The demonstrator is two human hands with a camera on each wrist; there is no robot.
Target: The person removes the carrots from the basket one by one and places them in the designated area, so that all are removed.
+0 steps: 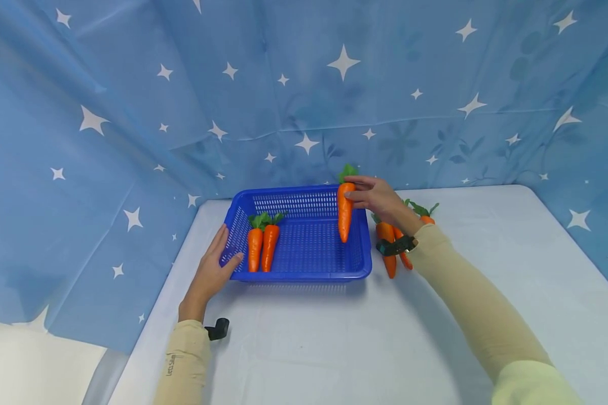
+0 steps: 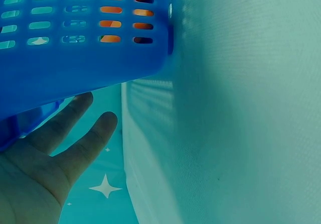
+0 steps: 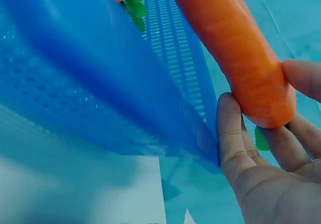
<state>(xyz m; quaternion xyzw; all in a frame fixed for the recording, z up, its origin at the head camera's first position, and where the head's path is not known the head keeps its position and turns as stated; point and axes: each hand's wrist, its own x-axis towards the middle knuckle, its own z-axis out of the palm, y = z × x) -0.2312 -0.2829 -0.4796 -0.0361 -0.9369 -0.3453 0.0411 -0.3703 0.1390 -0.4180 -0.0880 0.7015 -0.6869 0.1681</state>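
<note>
My right hand (image 1: 377, 197) pinches an orange carrot (image 1: 344, 211) near its leafy top and holds it, tip down, over the right end of a blue plastic basket (image 1: 309, 276). In the right wrist view the thumb and fingers press the thick end of the carrot (image 3: 241, 48). Two carrots, a left one (image 1: 254, 247) and a right one (image 1: 270, 246), lie side by side in the basket's left part. At the basket's left rim rests my left hand (image 1: 213, 270), its fingers straight along the outside and its thumb over the corner.
Several more carrots (image 1: 387, 247) lie on the white table (image 1: 385, 343) right of the basket, partly hidden by my right forearm. A blue curtain with white stars (image 1: 304, 95) hangs behind the table and down its left side.
</note>
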